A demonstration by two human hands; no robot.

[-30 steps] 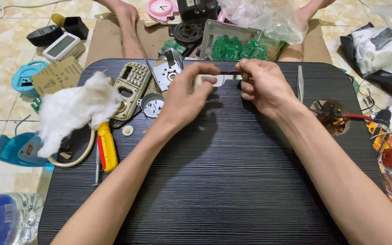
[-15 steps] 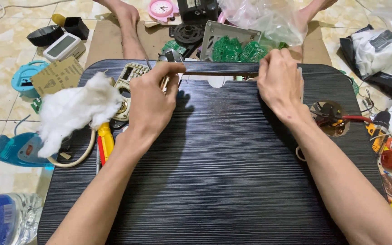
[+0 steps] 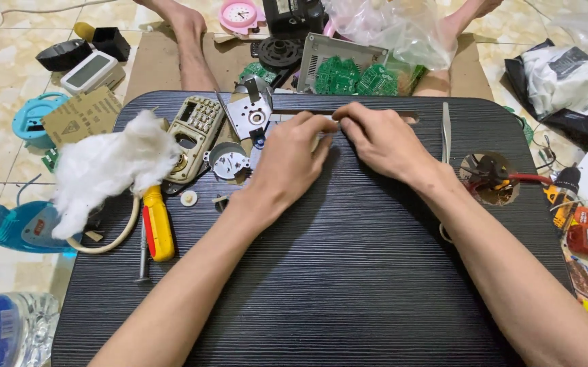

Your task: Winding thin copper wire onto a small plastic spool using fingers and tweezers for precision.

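White cotton wad (image 3: 107, 170) and yellow-handled screwdriver (image 3: 159, 223) lie at the counter's (image 3: 348, 285) left. My left hand (image 3: 287, 160) and right hand (image 3: 379, 139) meet at the far edge, fingertips pinched on a small pale part (image 3: 328, 122), mostly hidden. I judge it light, rigid, easily dropped; grip its ends. Near counter lies open; far rim is crowded.

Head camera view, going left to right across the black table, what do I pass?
White cotton wad → yellow-handled screwdriver → beige keypad panel → left hand → right hand → tweezers → round hole in the table
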